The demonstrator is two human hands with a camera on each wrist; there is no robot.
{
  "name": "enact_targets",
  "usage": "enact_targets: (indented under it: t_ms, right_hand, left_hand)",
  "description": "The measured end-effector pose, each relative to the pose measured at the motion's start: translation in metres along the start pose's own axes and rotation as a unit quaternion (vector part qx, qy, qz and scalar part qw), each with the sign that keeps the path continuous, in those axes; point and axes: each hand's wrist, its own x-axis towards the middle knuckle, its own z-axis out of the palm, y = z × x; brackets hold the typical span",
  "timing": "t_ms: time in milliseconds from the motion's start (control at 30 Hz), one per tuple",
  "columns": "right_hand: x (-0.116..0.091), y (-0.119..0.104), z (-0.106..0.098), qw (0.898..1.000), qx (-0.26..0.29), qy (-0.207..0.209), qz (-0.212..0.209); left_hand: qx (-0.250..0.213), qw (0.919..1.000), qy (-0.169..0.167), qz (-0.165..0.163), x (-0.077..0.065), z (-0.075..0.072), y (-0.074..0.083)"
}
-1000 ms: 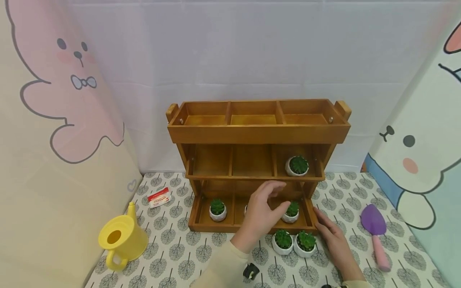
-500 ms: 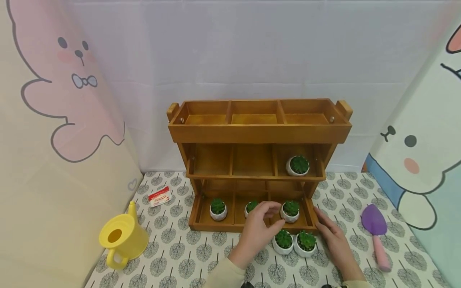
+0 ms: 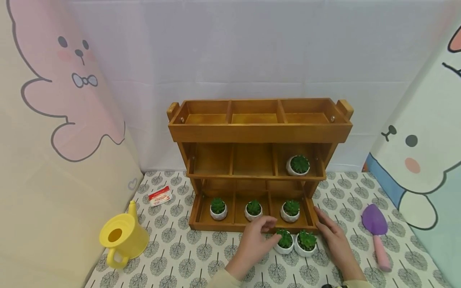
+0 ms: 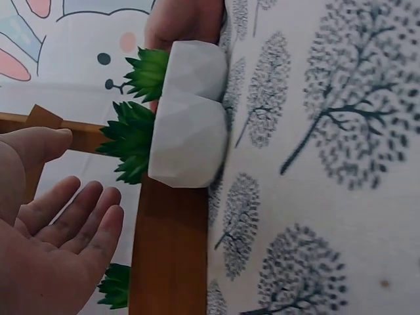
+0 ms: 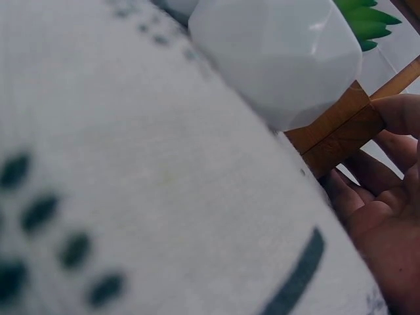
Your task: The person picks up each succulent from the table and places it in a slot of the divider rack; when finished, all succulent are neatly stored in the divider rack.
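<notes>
My left hand [image 3: 256, 239], empty, has its thumb and fingers apart beside two white faceted pots with green succulents. The left potted succulent [image 3: 284, 241] is nearest its thumb and overlaps it in the head view; the right potted succulent [image 3: 305, 243] stands against that one. Both stand on the cloth before a wooden three-tier shelf [image 3: 259, 133]. In the left wrist view the left hand [image 4: 62, 230] is palm-up, apart from the left pot [image 4: 187, 141]. My right hand [image 3: 335, 240] rests at the shelf's lower right corner, its thumb touching the wood [image 5: 338, 134] in the right wrist view.
The bottom tier holds three potted succulents, one per compartment, including the middle one [image 3: 253, 209]. Another succulent [image 3: 298, 165] sits in the middle tier. A yellow watering can [image 3: 124, 236] and red-white packet [image 3: 160, 196] stand left; a purple trowel [image 3: 374, 222] lies right.
My left hand has drawn back from the bottom tier toward the front pots, uncovering the middle succulent. The bottom right pot has shifted slightly left. My right hand stays at the corner.
</notes>
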Motion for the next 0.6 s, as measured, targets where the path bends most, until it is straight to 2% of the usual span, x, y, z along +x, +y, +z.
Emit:
enact_targets:
  t_ms: [300, 600]
  right_hand:
    - [0.001, -0.001, 0.000, 1.000, -0.002, 0.002, 0.004]
    - [-0.001, 0.001, 0.001, 1.000, 0.022, -0.006, -0.010]
  left_hand:
    - [0.032, 0.9994, -0.002, -0.009, -0.008, 0.004, -0.017]
    - [0.056, 0.9983, 0.011, -0.005, -0.013, 0.008, -0.018]
